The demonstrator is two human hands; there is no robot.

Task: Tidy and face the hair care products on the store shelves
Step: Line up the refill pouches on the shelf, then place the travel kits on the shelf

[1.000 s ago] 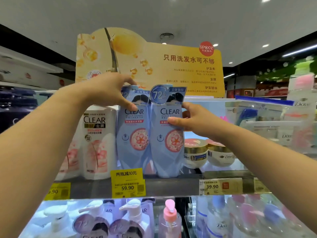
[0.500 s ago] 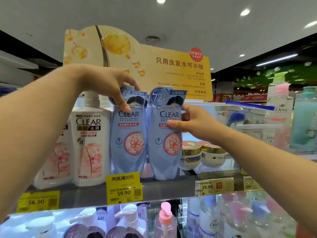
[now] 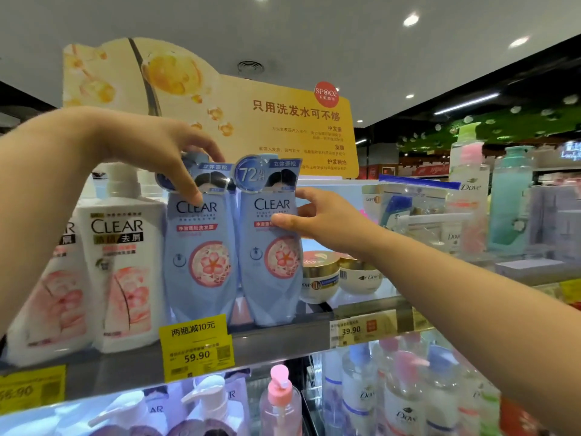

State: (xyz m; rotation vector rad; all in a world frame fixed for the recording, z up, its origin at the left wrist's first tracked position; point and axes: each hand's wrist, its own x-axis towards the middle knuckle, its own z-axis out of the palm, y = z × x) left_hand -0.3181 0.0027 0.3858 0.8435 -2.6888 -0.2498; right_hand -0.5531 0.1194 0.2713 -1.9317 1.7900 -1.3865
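Two blue bottles stand side by side on the upper shelf, mid-facing: left hand pinches the left bottle near its cap, right hand grips the right bottle; next, I'd judge, small twists to square both labels forward

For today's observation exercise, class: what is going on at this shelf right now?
A person is straightening shampoo on a store shelf. The left hand grips the top of the left blue CLEAR bottle, while the right hand holds the side of the right blue CLEAR bottle. Both bottles stand upright, side by side, labels facing out, near the shelf edge above a yellow price tag.
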